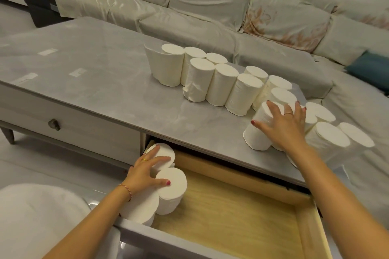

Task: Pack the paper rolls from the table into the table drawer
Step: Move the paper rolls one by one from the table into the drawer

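Several white paper rolls point(221, 84) stand upright in a curved row on the grey table point(105, 73). The drawer point(242, 212) under the table's right part is pulled out, its wooden bottom showing. Three rolls point(174, 187) stand in its left end. My left hand point(145, 172) lies spread on top of them, fingers apart. My right hand point(282, 124) is spread over the top and side of a roll point(256, 134) near the table's front edge; whether it grips that roll I cannot tell.
A closed drawer with a round knob point(54, 124) is to the left of the pulled-out one. A long pale sofa point(210, 2) runs behind and to the right of the table. A white fluffy stool point(37, 221) sits at lower left.
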